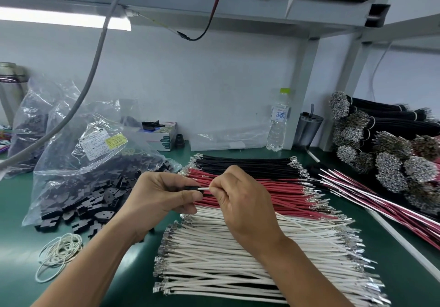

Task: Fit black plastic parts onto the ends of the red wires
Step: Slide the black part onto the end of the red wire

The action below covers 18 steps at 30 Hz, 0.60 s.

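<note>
Bottom of frame, nearest: two bare forearms reach in over a green tabletop (404, 280). Lower centre, a fanned pile of white wires (238, 256) with metal terminals at both ends; a heap of pale rubber bands (58, 254) lies at lower left. At mid-frame the hands meet, close together. Left hand (162, 196) pinches a small black plastic part (192, 189) between thumb and fingertips; right hand (240, 199) pinches a single white wire (204, 188) near its end, that end touching the part. The wire's far length trails to the lower right over the white pile. Whether the wire sits inside the part cannot be told. Just behind the hands, the red wires (281, 193) lie in a flat row across centre frame, terminals at left and right ends, between the white pile and a row of black wires (245, 164) farther back. Left of centre, an open clear bag (78, 161) spills more black plastic pieces (95, 202) onto the tabletop. At right, assembled red-and-white leads (371, 199) run diagonally, and bundled black wires with silver terminals (385, 154) are stacked beyond them. Far back against the wall: a small box (162, 135), a water bottle (278, 121) and a dark tumbler (308, 128). A lit lamp (64, 18) sits under the shelf at upper left.
</note>
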### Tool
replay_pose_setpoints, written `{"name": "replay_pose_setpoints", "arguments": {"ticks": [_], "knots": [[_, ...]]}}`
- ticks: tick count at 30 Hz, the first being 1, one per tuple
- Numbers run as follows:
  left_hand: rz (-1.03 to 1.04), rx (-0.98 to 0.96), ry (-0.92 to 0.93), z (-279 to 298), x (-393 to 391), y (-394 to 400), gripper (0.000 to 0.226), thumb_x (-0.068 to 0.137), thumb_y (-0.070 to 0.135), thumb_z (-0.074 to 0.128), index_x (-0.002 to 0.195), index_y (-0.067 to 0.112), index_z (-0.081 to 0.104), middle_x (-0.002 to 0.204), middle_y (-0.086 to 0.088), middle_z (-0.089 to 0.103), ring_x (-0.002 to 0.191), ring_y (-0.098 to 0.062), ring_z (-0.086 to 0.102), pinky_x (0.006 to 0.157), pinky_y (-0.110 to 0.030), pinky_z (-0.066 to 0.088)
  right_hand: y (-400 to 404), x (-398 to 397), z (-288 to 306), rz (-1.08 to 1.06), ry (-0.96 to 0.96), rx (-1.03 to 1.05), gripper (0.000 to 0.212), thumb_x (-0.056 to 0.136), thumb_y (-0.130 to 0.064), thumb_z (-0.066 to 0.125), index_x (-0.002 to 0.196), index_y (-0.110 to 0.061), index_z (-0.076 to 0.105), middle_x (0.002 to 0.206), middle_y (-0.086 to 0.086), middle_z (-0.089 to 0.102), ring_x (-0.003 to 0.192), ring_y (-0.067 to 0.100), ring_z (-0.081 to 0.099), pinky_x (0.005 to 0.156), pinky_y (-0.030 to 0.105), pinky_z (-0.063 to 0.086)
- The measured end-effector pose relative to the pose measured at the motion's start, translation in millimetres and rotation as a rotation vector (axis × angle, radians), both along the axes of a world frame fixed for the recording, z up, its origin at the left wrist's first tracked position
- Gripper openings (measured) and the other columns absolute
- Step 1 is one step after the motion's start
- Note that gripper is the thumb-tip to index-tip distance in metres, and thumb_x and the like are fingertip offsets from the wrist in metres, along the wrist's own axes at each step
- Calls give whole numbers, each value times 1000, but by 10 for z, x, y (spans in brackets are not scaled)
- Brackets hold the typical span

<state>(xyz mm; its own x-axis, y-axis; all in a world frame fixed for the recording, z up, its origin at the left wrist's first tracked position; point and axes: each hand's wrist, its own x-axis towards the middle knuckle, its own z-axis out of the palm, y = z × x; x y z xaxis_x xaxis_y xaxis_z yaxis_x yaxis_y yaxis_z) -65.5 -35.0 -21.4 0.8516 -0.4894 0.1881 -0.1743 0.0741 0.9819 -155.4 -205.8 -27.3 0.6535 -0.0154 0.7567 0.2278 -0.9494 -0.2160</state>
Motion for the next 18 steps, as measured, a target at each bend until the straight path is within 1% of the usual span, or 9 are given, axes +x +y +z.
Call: {"name": "replay_pose_setpoints", "arguments": {"ticks": [3,6,8,10,11,12,14,16,18], "knots": [[-7,-20,-18,3,-5,13,24,64,8,86,88,7,83,82,-23,77,61,-27,75,59,-25,61,5,-7,-4,23,5,-15,12,99,-22,61,90,-16,65,87,-8,53,70,8,51,58,25,43],[-21,-45,-28,17,-2,11,24,63,11,86,86,7,84,83,-22,78,63,-28,75,60,-25,62,-42,-50,48,-28,-40,-75,14,100,-29,60,91,-21,66,88,-11,56,73,6,53,56,22,43],[-21,-98,-20,22,15,15,23,64,11,85,87,7,83,85,-23,78,64,-29,75,61,-26,62,-87,-72,111,-38,-72,-103,18,101,-36,56,95,-23,66,91,-12,57,80,7,53,61,23,44],[-7,-155,5,31,36,22,23,66,12,83,89,6,83,87,-23,78,62,-28,75,60,-27,62,-145,-111,157,-41,18,-86,22,100,-44,52,109,-27,62,102,-14,57,92,7,54,72,25,46],[8,-184,19,32,49,28,25,66,14,82,90,7,83,88,-23,78,61,-26,74,59,-27,62,-184,-133,165,-52,83,-74,25,100,-47,51,116,-30,58,105,-16,57,94,5,54,75,26,45],[20,-209,35,39,57,32,28,65,18,83,92,8,83,89,-23,78,62,-25,74,59,-29,62,-233,-160,174,-63,108,-64,24,100,-47,52,118,-32,58,102,-17,58,90,3,54,73,25,43],[4,-237,61,46,69,39,37,66,25,84,101,13,82,98,-21,78,71,-27,76,64,-33,64,-342,-227,262,-76,24,-26,15,100,-39,57,108,-29,65,89,-17,57,76,3,53,65,24,41],[-44,-225,64,47,92,73,41,74,32,88,112,21,79,109,-16,78,86,-31,77,70,-37,65,-472,-281,480,-55,-137,108,11,98,-32,62,99,-24,71,83,-14,59,70,6,54,61,26,44],[-18,-177,37,43,126,116,43,74,39,89,113,24,79,110,-12,79,91,-30,77,71,-34,65,-688,-318,788,-35,-268,295,5,97,-30,66,96,-32,71,77,-12,62,63,9,55,53,25,44]]}}
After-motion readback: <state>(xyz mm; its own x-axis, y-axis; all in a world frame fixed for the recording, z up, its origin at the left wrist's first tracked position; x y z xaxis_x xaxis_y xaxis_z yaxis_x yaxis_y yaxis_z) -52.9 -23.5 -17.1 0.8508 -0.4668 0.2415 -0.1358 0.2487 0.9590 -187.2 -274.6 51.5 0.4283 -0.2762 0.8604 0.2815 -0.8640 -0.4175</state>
